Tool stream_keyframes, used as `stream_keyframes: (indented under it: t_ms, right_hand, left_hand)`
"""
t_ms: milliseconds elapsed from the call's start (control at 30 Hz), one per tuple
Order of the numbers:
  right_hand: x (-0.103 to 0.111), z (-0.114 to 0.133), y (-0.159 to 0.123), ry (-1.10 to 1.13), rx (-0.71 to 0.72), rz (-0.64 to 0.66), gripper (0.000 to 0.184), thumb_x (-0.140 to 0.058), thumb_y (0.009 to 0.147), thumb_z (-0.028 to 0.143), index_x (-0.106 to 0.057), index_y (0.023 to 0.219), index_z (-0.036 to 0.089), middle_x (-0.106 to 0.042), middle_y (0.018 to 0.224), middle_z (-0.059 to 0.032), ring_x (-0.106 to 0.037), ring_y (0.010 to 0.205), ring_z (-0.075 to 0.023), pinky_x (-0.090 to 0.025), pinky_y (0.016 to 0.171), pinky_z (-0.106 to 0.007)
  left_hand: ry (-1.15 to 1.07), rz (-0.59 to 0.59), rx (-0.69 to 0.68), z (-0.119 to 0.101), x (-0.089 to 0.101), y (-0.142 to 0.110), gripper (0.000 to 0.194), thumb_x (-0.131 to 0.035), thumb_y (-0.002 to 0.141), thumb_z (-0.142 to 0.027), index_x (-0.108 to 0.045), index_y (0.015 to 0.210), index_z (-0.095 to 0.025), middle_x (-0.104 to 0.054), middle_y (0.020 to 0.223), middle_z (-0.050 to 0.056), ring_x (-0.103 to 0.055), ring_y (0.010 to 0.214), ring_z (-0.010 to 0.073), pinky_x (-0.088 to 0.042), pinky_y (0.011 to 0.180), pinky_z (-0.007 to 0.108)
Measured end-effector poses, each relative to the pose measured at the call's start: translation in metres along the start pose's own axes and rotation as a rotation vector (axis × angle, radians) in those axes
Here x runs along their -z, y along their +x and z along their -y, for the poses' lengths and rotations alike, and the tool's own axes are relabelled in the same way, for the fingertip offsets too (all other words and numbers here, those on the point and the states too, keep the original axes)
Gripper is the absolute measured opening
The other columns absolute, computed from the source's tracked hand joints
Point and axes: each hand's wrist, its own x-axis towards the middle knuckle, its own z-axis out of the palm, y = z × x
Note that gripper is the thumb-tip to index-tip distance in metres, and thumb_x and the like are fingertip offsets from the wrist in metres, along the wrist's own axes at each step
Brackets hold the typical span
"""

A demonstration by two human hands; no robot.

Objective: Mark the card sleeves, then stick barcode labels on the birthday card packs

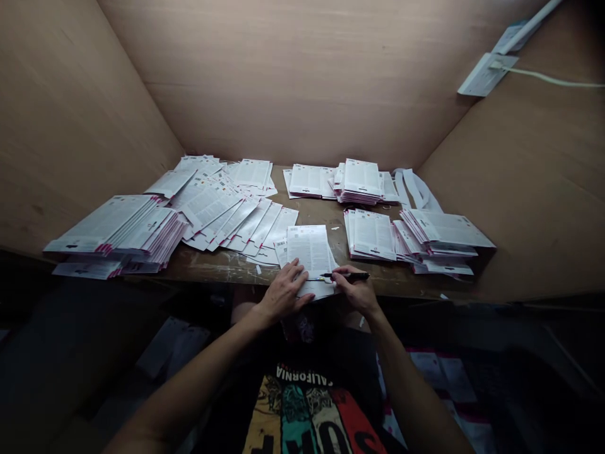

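A small stack of white printed cards (309, 249) lies at the near edge of the wooden table (222, 268). My left hand (283, 293) rests flat on the stack's lower part, fingers spread, holding it down. My right hand (357, 291) is closed round a black pen (347, 275), which lies almost level with its tip pointing left onto the bottom edge of the top card.
Fanned and stacked white cards with pink edges cover the table: a big pile at the left (123, 230), a spread in the middle (227, 211), stacks at the right (439, 239) and back (362, 180). Brown board walls enclose the table. A white socket (486, 74) hangs upper right.
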Motion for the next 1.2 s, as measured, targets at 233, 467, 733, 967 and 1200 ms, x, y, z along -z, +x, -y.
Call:
stream_keyframes:
  t_ms: [233,467,733,967,1200]
  right_hand:
    - [-0.01,-0.013,0.001,-0.007,0.019,-0.019,0.036,-0.071,0.088,0.056,-0.077,0.091,0.02,-0.078,0.085,-0.0057,-0.071,0.077,-0.0229,-0.056,0.072,-0.033]
    - [-0.017,-0.018,0.001,0.082,0.004,0.038,0.035,-0.075,0.085,0.053,-0.078,0.096,0.02,-0.078,0.089,-0.0065,-0.071,0.079,-0.023,-0.057,0.074,-0.033]
    - [-0.008,0.0,0.011,-0.294,0.134,0.069,0.027,-0.055,0.096,0.042,-0.07,0.098,0.019,-0.073,0.09,-0.0068,-0.065,0.077,-0.0209,-0.049,0.07,-0.03]
    - [-0.038,0.023,0.011,-0.969,0.212,0.207,0.016,-0.05,0.101,0.021,-0.066,0.106,0.019,-0.072,0.109,-0.0109,-0.066,0.092,-0.0222,-0.042,0.074,-0.028]
    - [0.015,0.031,-0.008,-0.332,0.329,0.956,0.031,-0.07,0.096,0.046,-0.072,0.107,0.017,-0.072,0.097,-0.0041,-0.065,0.088,-0.019,-0.05,0.08,-0.028]
  left_hand:
    - [-0.046,-0.03,0.009,0.004,-0.01,0.0,0.051,-0.07,0.094,-0.049,-0.06,0.134,-0.02,-0.06,0.136,0.017,-0.041,0.15,0.0386,-0.042,0.122,0.057]
    - [-0.067,-0.014,0.013,0.003,-0.007,0.002,0.049,-0.071,0.093,-0.048,-0.06,0.132,-0.02,-0.061,0.135,0.016,-0.042,0.15,0.0381,-0.044,0.12,0.057]
    - [-0.117,-0.028,0.034,0.005,-0.008,0.0,0.059,-0.078,0.088,-0.048,-0.054,0.136,-0.021,-0.06,0.137,0.017,-0.044,0.149,0.0367,-0.044,0.121,0.055]
    - [-0.143,0.002,0.029,0.007,-0.008,-0.003,0.113,-0.088,0.077,-0.053,-0.022,0.161,-0.017,-0.048,0.154,0.025,-0.041,0.151,0.0414,-0.044,0.12,0.058]
    - [-0.123,0.016,0.04,0.009,-0.006,-0.004,0.106,-0.088,0.075,-0.057,-0.036,0.156,-0.014,-0.047,0.156,0.026,-0.044,0.149,0.0395,-0.044,0.119,0.055]
